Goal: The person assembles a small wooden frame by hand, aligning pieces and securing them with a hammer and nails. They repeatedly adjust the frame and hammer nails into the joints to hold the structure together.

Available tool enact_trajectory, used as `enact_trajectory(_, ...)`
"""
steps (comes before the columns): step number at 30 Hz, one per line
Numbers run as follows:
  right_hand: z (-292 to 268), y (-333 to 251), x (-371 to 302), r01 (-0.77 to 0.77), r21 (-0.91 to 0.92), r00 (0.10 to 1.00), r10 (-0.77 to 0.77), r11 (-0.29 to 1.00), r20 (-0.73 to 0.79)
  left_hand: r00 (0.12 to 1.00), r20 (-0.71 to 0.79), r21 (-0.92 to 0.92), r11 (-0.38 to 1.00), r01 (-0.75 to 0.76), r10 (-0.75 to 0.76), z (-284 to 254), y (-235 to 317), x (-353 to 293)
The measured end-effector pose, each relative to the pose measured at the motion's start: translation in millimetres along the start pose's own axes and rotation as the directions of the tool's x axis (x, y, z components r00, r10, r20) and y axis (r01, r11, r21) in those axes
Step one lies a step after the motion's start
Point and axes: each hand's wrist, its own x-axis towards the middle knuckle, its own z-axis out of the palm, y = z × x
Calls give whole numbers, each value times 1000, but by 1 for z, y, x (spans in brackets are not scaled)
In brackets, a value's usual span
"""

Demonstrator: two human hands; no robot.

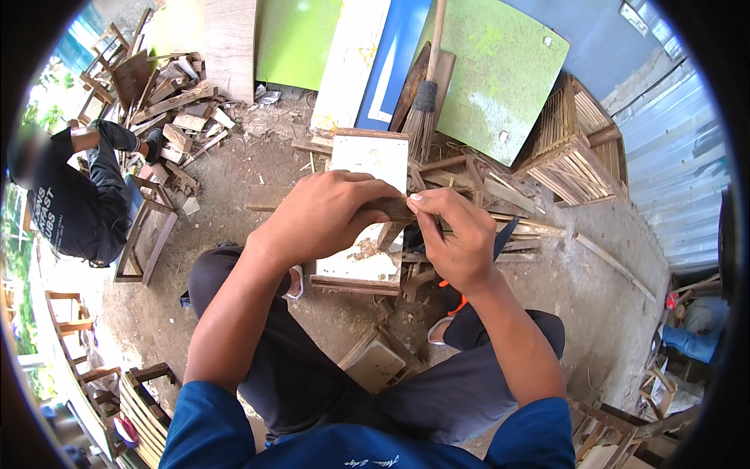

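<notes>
Seated person, knees apart, working over a dirt floor (258,168) littered with offcuts. Both hands meet in front of the chest on one short dark wooden strip (395,208).

Left hand (324,215): closed over the strip from above, fingers wrapped round it, most of its length hidden under the palm. Judged to be the steadying hand, since the wrist is locked and the strip lies level.

Right hand (455,234): curled, thumb and forefinger pinched at the strip's exposed end. Whether it holds a small tool or only the wood, I cannot tell; the fingers cover the spot. The pinch suggests fine work at the end grain.

The strip sits directly above a white-topped wooden panel (367,160) lying flat between the feet, probably kept there as a low bench within reach.

Count:
- Hands on the strip: two.
- White-topped panels on the floor: one, plus one smaller framed piece (376,361) between the knees.
- Slatted wooden crates (574,152) to the right: at least two, stacked on a tilt.
- Brooms (426,94): one, leaning on the green board (500,70).
- Leaning boards on the back wall: four distinguishable.
- Other people: one in a dark shirt (78,207) crouched to the left beside an open wooden frame (144,238); another partly visible far right.
- Scrap pile (168,102) upper left: too many to count.
</notes>
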Motion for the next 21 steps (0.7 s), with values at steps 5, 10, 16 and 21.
enact_trajectory(5, 0, 1, 1, 7, 6, 1000, -7, 1000, 6, 1000, 1, 3, 1000, 2, -2, 1, -1, 0)
enact_trajectory(10, -1, 0, 1, 14, -18, 1000, -14, 1000, 16, 1000, -16, 45, 999, -14, 15, 2, 0, 0)
enact_trajectory(16, 0, -2, -1, 6, -19, 1000, -6, 1000, 9, 999, -35, 91, 996, -10, 13, 3, 6, -3)
enact_trajectory(21, 2, -3, -4, 21, -13, 1000, -21, 1000, -5, 998, -64, 59, 998, -12, 16, 5, 12, -4)
